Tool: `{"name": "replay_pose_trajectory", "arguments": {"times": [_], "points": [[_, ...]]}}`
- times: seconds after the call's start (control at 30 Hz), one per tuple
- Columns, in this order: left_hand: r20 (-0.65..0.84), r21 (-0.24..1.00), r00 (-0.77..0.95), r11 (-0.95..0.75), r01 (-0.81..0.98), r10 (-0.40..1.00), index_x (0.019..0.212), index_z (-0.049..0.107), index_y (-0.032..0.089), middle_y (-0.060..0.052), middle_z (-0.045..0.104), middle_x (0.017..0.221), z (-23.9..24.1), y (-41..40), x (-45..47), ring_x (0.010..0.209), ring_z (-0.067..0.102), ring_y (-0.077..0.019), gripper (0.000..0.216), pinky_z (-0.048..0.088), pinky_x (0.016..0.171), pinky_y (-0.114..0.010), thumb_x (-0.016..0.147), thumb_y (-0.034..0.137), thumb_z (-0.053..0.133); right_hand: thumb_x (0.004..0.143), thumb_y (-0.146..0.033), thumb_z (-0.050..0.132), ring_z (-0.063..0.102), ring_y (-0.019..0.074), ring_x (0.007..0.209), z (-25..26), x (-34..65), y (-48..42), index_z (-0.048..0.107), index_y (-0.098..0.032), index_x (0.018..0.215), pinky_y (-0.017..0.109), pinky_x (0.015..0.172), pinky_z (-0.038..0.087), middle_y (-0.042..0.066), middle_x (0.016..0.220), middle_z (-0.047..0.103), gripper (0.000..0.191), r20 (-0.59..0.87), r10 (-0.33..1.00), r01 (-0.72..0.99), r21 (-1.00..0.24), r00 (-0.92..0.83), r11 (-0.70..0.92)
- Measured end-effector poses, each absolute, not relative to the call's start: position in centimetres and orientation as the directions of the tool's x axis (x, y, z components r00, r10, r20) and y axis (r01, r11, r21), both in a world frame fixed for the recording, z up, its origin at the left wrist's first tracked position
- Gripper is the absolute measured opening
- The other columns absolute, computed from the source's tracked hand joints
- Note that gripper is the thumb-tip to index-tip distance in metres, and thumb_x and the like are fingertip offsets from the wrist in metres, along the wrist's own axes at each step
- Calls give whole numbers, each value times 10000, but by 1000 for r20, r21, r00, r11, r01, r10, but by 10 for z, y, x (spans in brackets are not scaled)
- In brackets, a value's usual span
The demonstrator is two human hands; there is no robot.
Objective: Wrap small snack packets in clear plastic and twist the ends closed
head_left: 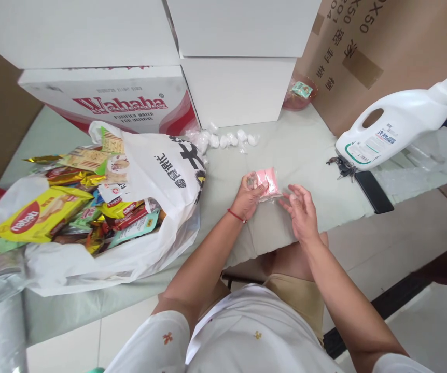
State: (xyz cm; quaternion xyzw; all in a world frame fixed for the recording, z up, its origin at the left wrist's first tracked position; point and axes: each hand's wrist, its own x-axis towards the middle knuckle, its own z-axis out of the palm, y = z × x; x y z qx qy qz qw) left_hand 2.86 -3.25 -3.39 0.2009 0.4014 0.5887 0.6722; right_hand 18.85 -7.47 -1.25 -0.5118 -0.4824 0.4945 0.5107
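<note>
My left hand (249,196) grips a small pink packet in clear wrapping (269,182) just above the pale green table top (297,155). A red string circles that wrist. My right hand (301,212) hovers beside the packet with fingers spread, its fingertips near the wrapper's lower right corner, holding nothing. Left of my hands lies a white plastic bag (157,176), open and spilling several snack packs, among them a yellow wafer pack (39,215).
White boxes (239,88) and a Wahaha carton (122,101) stand at the back. Small white wrapped sweets (227,139) lie near them. A white detergent jug (398,124), keys (342,166) and a black phone (373,191) sit right. A brown carton (382,52) leans behind, with a small red bowl (300,93).
</note>
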Motion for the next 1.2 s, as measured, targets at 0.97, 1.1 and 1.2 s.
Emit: {"name": "replay_pose_trajectory", "arguments": {"times": [0.97,1.1,1.2], "points": [[-175,805,42,167,-570,984,1051,570,198,-24,622,941,-45,-36,40,836,633,-140,431,539,846,-351,737,335,831,878,-285,763,619,136,717,49,232,187,609,-138,868,304,708,567,55,762,655,213,-238,959,258,-927,153,-271],[-208,830,47,202,-520,977,984,597,175,-27,652,854,-45,-35,42,742,622,-124,292,513,730,-295,782,309,759,788,-302,796,535,97,561,-9,245,105,656,-139,774,228,529,474,39,679,653,216,-260,963,283,-920,75,-271],[-245,833,96,260,-489,965,942,625,155,-32,668,770,-43,-33,40,589,544,-90,168,412,590,-251,833,280,645,770,-354,743,389,60,460,-17,254,77,721,-143,849,203,428,295,-21,601,590,226,-215,976,347,-913,35,-213]]}}
